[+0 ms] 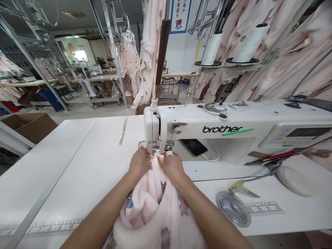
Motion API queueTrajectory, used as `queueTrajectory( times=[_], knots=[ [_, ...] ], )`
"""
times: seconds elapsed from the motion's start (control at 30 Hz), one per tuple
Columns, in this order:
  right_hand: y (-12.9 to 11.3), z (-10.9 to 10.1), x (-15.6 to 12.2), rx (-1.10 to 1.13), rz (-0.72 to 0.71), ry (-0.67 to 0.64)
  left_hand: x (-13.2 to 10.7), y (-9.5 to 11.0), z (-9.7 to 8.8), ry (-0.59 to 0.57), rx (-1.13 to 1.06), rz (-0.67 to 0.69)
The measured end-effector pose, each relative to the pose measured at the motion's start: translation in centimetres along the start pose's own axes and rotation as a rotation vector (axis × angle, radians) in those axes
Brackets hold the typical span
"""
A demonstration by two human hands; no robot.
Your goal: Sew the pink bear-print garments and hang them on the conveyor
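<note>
A soft pale pink fabric [149,204] with printed figures hangs in folds over the table's front edge and runs up to the needle area of a white sewing machine [190,116]. On the left of the needle, my left hand [140,160] pinches the fabric's top edge, fingers closed. My right hand [171,166] grips the same edge just right of the needle, its fingertips close to the presser foot [155,152]. The lit needle area lies between both hands. Parts of the fingertips are hidden by the machine head and the fabric.
A phone [194,147] with a white cable lies behind the machine's arm. Right of my forearm are a clear round dish [233,208] and a ruler strip [264,207]. Thread cones [250,43] stand above. A cardboard box [29,126] sits past the table's left edge.
</note>
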State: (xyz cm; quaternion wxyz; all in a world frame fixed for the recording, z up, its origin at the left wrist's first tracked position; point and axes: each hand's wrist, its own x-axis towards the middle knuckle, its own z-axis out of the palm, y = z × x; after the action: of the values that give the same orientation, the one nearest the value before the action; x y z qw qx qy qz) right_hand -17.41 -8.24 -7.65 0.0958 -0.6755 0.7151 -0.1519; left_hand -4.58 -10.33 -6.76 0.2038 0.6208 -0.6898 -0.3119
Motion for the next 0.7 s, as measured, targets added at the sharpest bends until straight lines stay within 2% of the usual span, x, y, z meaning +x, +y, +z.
queueTrajectory(
  times=[0.27,0.7],
  knots=[
    [-0.16,0.03,0.19,-0.035,-0.015,-0.009,0.33,-0.12,0.17,0.015,0.018,0.009],
    [-0.48,0.65,0.57,-0.033,0.009,0.046,0.45,-0.24,0.46,0.114,0.080,0.037]
  ],
)
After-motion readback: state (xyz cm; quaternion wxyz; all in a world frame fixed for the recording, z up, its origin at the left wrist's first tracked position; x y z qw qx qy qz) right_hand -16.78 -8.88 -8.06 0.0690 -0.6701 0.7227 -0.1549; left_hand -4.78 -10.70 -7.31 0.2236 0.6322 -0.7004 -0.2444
